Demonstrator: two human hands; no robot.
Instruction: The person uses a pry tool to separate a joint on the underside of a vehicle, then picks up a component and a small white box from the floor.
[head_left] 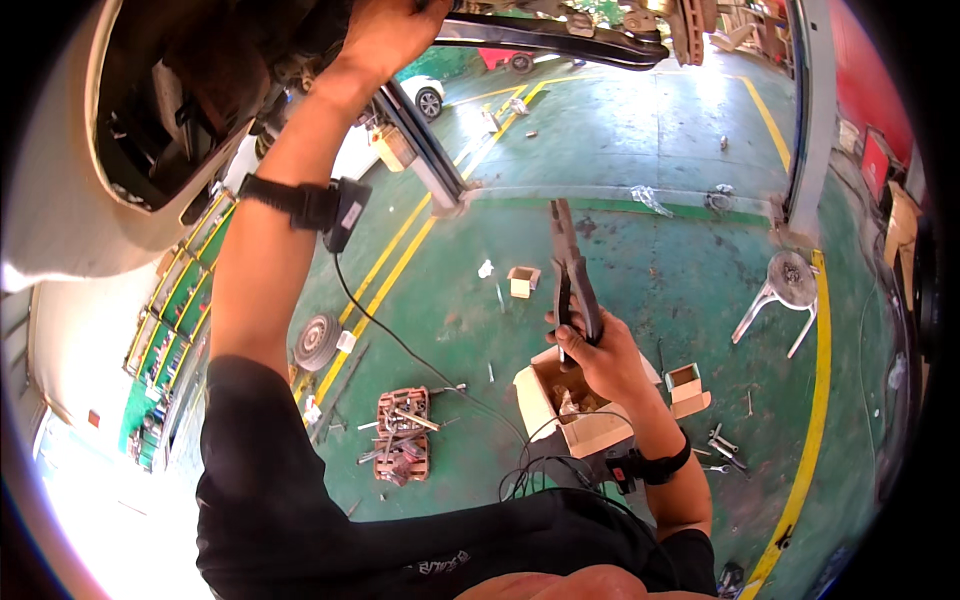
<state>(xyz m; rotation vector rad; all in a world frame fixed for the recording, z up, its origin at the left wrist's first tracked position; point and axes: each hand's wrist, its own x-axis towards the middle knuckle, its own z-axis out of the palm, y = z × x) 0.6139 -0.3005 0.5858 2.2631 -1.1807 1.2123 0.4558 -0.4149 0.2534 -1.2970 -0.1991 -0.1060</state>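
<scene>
My right hand (605,360) is closed around the handles of dark metal pliers (568,255), whose jaws point up and away from me. The two handles look slightly apart in my grip. My left arm reaches high to the underside of a raised car, beside its wheel well (170,110). There my left hand (390,38) is next to a black suspension arm (540,40). Its fingers run behind car parts and past the top edge, so their grip is hidden. A brake disc (690,30) hangs at the upper right.
Lift posts (420,150) stand on both sides. On the green floor below are an open cardboard box (590,437), a tray of tools (403,435), loose wrenches (725,447), a wheel (318,342) and a stool (790,280). A cable (390,345) hangs from my left wrist strap.
</scene>
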